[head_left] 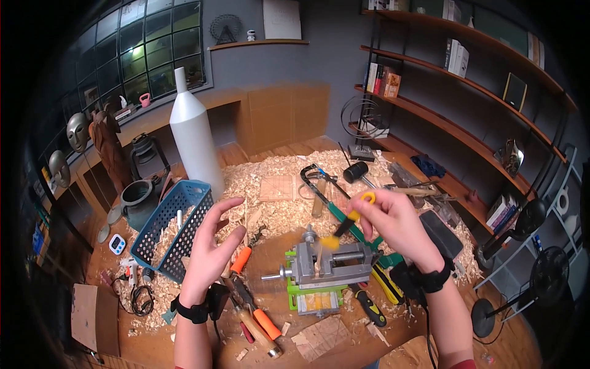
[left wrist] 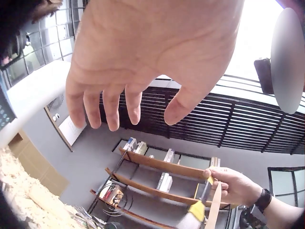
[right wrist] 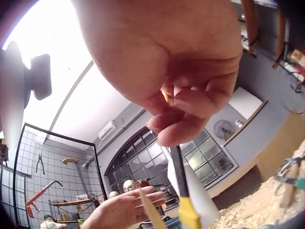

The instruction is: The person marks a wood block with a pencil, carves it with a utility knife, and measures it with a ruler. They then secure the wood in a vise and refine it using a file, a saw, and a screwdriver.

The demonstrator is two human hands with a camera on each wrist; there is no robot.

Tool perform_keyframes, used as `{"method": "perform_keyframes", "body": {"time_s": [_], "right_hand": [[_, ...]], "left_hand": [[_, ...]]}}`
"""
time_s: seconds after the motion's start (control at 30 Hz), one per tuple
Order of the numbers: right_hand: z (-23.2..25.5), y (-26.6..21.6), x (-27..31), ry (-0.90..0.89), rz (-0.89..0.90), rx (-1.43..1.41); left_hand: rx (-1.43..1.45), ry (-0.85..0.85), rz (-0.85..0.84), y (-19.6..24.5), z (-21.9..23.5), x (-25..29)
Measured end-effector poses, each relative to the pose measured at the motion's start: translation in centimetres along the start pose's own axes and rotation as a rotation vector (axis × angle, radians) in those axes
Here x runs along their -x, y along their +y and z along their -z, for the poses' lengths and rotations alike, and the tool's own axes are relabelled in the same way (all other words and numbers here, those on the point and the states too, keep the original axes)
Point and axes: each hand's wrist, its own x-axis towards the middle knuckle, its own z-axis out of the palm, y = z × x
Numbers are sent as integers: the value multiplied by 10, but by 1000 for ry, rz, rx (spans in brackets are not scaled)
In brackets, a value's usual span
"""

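My right hand [head_left: 390, 221] pinches a brush [head_left: 346, 225] by its black and yellow handle, the bristle end pointing down over the vise. In the left wrist view the pale bristles of the brush [left wrist: 196, 210] show beside a pointed wooden strip [left wrist: 214, 210]. A grey metal bench vise [head_left: 301, 265] sits below on a green base, and the slim wooden strip [head_left: 318, 261] stands up from its jaws. To the left of the vise my left hand [head_left: 212, 249] is raised with fingers spread and nothing in it.
Orange-handled chisels [head_left: 267, 322] lie left of the vise. A green-framed hacksaw [head_left: 338, 212], a black mallet [head_left: 356, 172] and a yellow utility knife [head_left: 388, 285] lie behind and right. Wood shavings [head_left: 270, 166] cover much of the table. A blue basket [head_left: 161, 224] stands left.
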Motion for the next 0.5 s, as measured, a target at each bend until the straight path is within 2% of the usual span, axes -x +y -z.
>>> {"method": "perform_keyframes", "body": {"time_s": [0.07, 0.17, 0.2, 0.27, 0.33, 0.4, 0.47, 0.5], "right_hand": [[3, -1, -1, 26, 29, -14], [6, -10, 3, -133, -107, -111], [3, -9, 2, -135, -112, -112], [-1, -6, -3, 92, -14, 31], [2, -8, -1, 115, -4, 53], [4, -17, 4, -94, -121, -118], [4, -16, 3, -100, -115, -99], [5, -18, -1, 80, 24, 15]], "left_hand": [[5, -7, 4, 0, 1, 0], [25, 14, -13, -1, 3, 1], [28, 15, -18, -1, 3, 1], [30, 12, -20, 0, 2, 0], [33, 8, -18, 0, 2, 1], [24, 20, -18, 3, 3, 1], [18, 30, -16, 5, 4, 1], [9, 40, -33, 6, 4, 1]]}}
